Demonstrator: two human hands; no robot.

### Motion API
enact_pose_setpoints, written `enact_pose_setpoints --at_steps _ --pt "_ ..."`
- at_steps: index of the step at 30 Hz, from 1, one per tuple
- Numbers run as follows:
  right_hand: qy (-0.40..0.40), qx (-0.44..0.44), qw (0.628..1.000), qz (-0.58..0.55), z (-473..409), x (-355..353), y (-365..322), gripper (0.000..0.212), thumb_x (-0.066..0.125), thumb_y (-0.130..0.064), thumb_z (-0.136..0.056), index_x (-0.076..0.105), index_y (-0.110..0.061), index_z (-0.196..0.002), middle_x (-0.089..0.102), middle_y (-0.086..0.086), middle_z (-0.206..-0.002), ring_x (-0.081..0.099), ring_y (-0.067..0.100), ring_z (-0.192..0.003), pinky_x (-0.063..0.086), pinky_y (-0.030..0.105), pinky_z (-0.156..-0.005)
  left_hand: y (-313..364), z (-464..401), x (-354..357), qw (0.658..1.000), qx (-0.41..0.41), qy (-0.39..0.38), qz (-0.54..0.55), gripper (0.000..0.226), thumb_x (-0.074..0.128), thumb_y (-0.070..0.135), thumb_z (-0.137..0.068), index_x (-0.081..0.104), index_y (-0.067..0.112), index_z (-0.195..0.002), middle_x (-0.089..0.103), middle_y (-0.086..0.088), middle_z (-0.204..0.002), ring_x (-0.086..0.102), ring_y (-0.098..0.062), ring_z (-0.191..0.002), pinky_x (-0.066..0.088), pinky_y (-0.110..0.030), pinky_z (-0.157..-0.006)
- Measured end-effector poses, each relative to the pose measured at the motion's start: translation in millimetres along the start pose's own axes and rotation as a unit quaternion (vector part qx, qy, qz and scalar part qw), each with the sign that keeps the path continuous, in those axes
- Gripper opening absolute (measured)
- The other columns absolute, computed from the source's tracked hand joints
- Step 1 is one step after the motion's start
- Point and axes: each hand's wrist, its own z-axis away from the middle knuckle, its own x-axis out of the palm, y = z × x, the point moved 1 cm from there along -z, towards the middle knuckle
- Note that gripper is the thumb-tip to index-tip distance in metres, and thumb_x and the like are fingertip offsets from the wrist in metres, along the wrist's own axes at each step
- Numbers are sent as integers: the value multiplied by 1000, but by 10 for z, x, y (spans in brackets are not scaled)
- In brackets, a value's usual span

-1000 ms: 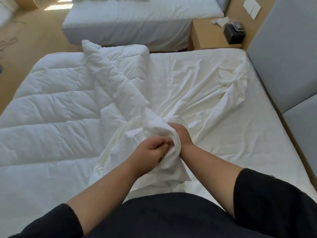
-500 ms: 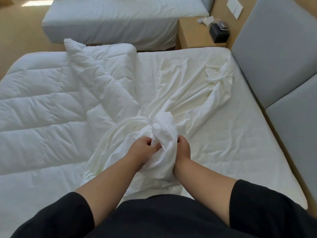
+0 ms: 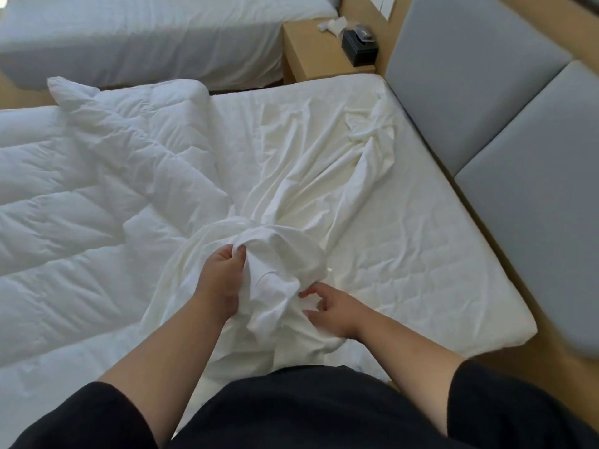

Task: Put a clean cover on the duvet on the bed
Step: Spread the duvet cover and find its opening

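A quilted white duvet (image 3: 74,196) lies spread over the left half of the bed (image 3: 453,286), one corner folded up at the far side. The smooth white cover (image 3: 308,176) lies bunched across the middle, its gathered end near me. My left hand (image 3: 223,280) grips a fold at the top of that bunch. My right hand (image 3: 334,307) sits lower right of it, fingers loosely spread and touching the cloth without a firm hold.
A grey padded headboard (image 3: 486,102) runs along the right. A wooden nightstand (image 3: 311,56) with a black tissue box (image 3: 359,48) stands at the far side. A second made bed (image 3: 146,37) lies beyond a narrow floor gap.
My right hand has let go of the bunch and dropped lower right, fingers opened. My left hand keeps its grip, higher on the bunch than the right. The view has shifted left.
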Motion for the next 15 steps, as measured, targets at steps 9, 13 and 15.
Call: enact_pose_setpoints --at_steps 9,13,15 --pt "124 -185 953 -203 -175 22 -576 22 65 -21 -97 68 -37 -111 73 -14 -96 68 0 -90 52 17 -80 -34 158 176 984 -8 -106 -146 38 58 62 -91 71 27 -98 75 3 -95 72 -18 -91 60 -45 -85" --pt "149 -146 938 -277 -304 73 -636 31 72 -23 -87 68 -37 -115 75 -13 -103 71 6 -96 59 31 -85 -27 224 20 981 47 -75 -174 40 69 50 -86 63 11 -86 67 -7 -78 59 -18 -70 56 -46 -72" --pt "138 -133 939 -287 -333 57 -626 40 71 -24 -79 67 -38 -116 75 -13 -105 71 9 -99 59 33 -87 -31 223 -79 985 61 -49 -154 26 67 36 -91 66 12 -83 66 -10 -79 58 -19 -71 55 -47 -75"
